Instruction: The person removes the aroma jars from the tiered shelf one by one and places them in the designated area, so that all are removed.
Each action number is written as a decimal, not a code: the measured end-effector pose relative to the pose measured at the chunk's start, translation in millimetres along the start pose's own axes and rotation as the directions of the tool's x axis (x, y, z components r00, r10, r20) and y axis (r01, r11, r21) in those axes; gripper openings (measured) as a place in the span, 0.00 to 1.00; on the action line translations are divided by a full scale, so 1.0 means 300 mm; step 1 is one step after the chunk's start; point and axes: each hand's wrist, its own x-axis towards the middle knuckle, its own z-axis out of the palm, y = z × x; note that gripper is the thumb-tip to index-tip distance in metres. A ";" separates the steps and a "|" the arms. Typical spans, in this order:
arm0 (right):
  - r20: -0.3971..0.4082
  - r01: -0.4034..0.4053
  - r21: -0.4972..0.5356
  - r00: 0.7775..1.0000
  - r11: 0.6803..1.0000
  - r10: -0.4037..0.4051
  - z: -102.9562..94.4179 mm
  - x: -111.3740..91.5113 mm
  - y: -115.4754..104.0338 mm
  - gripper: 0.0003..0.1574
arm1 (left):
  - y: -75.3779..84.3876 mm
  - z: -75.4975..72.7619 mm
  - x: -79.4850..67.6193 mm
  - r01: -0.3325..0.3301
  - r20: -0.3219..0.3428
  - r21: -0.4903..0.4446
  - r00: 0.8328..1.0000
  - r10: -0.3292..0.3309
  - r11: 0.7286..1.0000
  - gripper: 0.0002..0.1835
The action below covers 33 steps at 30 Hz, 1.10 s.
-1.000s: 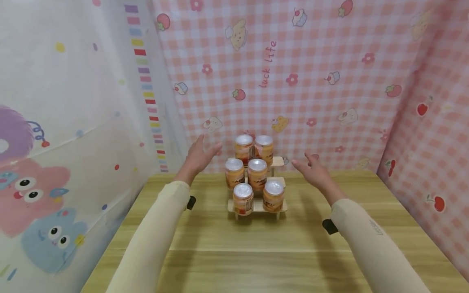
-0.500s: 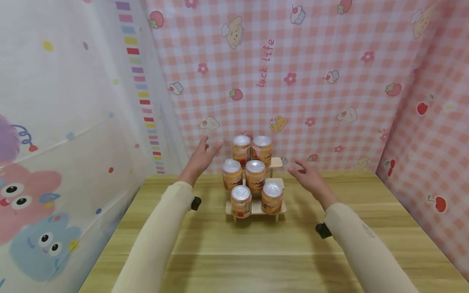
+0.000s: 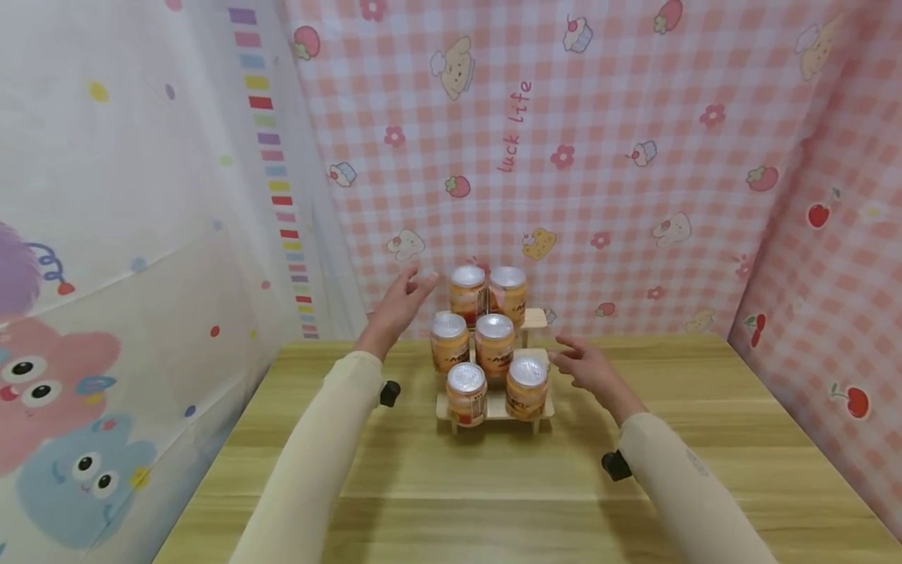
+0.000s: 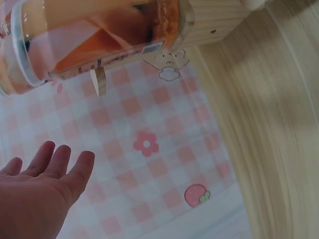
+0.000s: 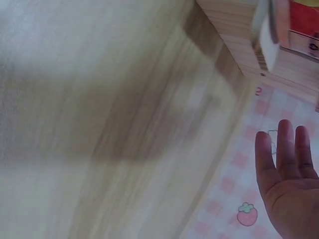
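Note:
A small three-step wooden rack (image 3: pixel 496 406) carries several orange cans with silver lids, two on each step. My left hand (image 3: pixel 400 304) is raised just left of the top-step left can (image 3: pixel 468 296), fingers extended and holding nothing. In the left wrist view its palm (image 4: pixel 35 199) faces up below a can (image 4: pixel 104 40). To the rack's right, my right hand (image 3: pixel 588 368) reaches toward the middle step's bare right end (image 3: pixel 533 356), its fingers loosely extended. The right wrist view shows that hand (image 5: pixel 291 184) empty, below the rack's side (image 5: pixel 234 35).
The rack stands near the back edge of a wood-grain table (image 3: pixel 465 486). A pink checked cloth (image 3: pixel 599 102) hangs behind it, and a white patterned sheet (image 3: pixel 176 258) hangs on the left. Black wrist devices (image 3: pixel 616 466) sit under both cuffs.
My left hand has shifted right, closer to the top cans. My right hand has come lower and further left, nearer the rack. The cans stay in their places.

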 end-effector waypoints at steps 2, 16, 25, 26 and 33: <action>0.003 -0.007 0.015 1.000 1.000 0.007 0.010 0.006 0.010 0.38 | -0.005 0.006 0.006 -0.010 0.005 -0.017 1.000 0.010 1.000 0.52; 0.056 -0.013 0.062 0.998 0.998 0.009 0.035 0.017 0.032 0.35 | -0.023 0.068 0.063 -0.046 0.052 -0.066 0.997 0.049 0.997 0.39; 0.077 0.009 0.042 0.997 0.999 -0.012 0.037 0.020 0.037 0.35 | -0.018 0.102 0.106 -0.107 0.084 -0.106 0.990 0.116 0.989 0.41; 0.073 0.010 0.043 0.997 0.999 -0.014 0.037 0.020 0.035 0.35 | -0.015 0.104 0.112 -0.111 0.084 -0.105 0.989 0.120 0.988 0.41; 0.050 0.003 0.057 0.999 0.998 -0.006 0.040 0.020 0.039 0.35 | -0.012 0.108 0.136 -0.114 0.109 -0.104 0.986 0.125 0.988 0.31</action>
